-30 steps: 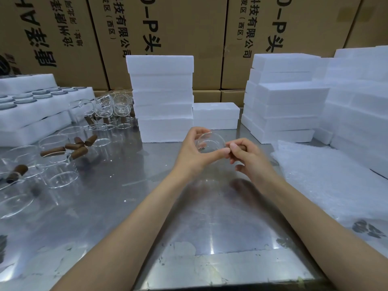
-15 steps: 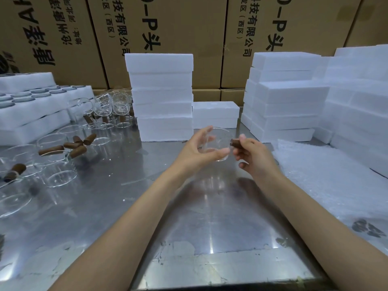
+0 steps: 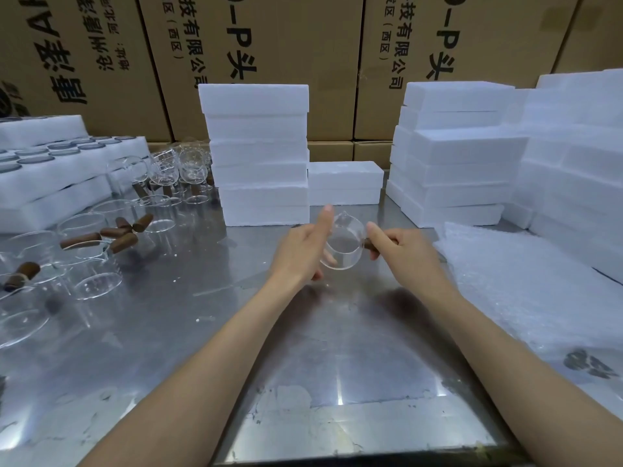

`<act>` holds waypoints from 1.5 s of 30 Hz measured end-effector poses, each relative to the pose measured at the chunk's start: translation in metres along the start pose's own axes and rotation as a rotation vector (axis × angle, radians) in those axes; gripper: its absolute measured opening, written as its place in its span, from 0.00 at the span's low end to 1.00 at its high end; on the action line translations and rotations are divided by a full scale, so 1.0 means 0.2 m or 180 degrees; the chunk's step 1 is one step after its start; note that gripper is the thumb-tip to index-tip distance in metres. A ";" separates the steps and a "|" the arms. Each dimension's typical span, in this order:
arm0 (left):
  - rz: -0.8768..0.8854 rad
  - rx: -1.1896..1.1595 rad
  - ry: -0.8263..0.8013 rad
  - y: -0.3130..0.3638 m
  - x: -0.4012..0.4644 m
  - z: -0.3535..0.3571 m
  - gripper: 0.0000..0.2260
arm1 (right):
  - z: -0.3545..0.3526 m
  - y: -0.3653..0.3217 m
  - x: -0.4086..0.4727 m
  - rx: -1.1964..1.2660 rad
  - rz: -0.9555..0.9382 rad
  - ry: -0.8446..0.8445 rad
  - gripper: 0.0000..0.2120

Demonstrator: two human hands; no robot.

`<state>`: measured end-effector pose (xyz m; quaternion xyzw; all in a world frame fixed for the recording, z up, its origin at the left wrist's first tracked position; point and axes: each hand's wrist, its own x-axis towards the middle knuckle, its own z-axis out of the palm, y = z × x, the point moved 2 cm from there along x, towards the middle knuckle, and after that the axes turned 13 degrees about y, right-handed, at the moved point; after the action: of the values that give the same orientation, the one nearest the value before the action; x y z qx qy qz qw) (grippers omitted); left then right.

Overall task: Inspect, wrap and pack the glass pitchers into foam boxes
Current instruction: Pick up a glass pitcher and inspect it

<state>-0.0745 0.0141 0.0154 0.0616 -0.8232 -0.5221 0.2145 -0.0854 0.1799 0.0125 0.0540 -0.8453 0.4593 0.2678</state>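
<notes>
Filling the back of the head view, brown cardboard cartons [image 3: 256,45] with black print form a wall behind everything. Steel desk [image 3: 188,332] runs across the frame, reflective, scuffed near the front edge. Right side: a large bank of white foam boxes [image 3: 573,156] stacked several high, with a second stack [image 3: 455,153] just left of it. Centre back: a tall stack of foam boxes [image 3: 258,153], and a low pair [image 3: 345,183] just beside it on its right. Left back: foam trays [image 3: 50,176] with round dark-rimmed items set in holes. A sheet of bubble wrap [image 3: 526,291] lies flat on the desk at right, reaching to the foam bank. Left half of the desk carries many loose glass pitchers [image 3: 84,237] with brown wooden handles, some upright, some on their sides, crowded and touching; more stand further back near the tall stack. Both bare forearms come in from the bottom edge and meet at centre. The glass pitcher [image 3: 344,246] in hand is held above the desk, in front of the tall stack, tilted with its spout up and away. Left hand [image 3: 300,247] cups the glass body from the left, thumb raised straight, fingers curved behind the glass. Right hand [image 3: 401,246] grips the brown handle [image 3: 369,245], fingers curled round it, index finger lying along the top.
</notes>
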 end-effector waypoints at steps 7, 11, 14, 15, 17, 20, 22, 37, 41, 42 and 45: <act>0.1115 0.0655 0.0372 0.04 -0.05 -0.01 0.30 | 0.00 0.02 0.01 0.0235 0.0462 -0.0037 0.23; 0.1342 0.0840 0.0595 0.07 -0.08 0.00 0.28 | 0.00 0.02 0.01 0.0213 0.0380 0.0006 0.24; 0.1180 0.0847 0.0847 0.07 -0.10 -0.01 0.25 | 0.01 0.01 0.01 0.0202 0.0182 0.0102 0.24; 0.1128 0.0813 0.0940 0.07 -0.10 -0.01 0.25 | 0.01 0.01 0.01 0.0247 0.0128 0.0131 0.24; 0.1073 0.0744 0.1122 0.08 -0.10 -0.01 0.24 | 0.02 0.00 0.00 0.0353 0.0055 0.0180 0.24; 0.0975 0.0621 0.1237 0.09 -0.07 -0.03 0.21 | 0.03 0.00 0.00 0.0339 0.0070 0.0210 0.26; 0.0887 0.0418 0.1261 0.08 -0.06 -0.03 0.20 | 0.04 0.00 -0.01 0.0358 0.0111 0.0203 0.27; 0.0305 -0.1634 -0.0710 0.12 -0.03 -0.04 0.14 | -0.02 -0.01 0.02 0.1420 0.1435 -0.0274 0.25; 0.0557 -0.1556 -0.0665 0.12 -0.02 -0.06 0.20 | -0.01 -0.01 0.01 0.1604 0.1526 -0.0536 0.26; 0.0645 -0.1498 -0.0575 0.12 -0.02 -0.06 0.21 | -0.01 -0.01 0.00 0.1598 0.1529 -0.0572 0.26; 0.0810 -0.1323 -0.0303 0.13 -0.03 -0.05 0.26 | -0.01 -0.01 0.00 0.1482 0.1525 -0.0621 0.24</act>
<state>-0.0621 0.0183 0.0398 -0.1126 -0.7084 -0.6513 0.2477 -0.0831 0.1794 0.0148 -0.0427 -0.7281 0.6822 0.0508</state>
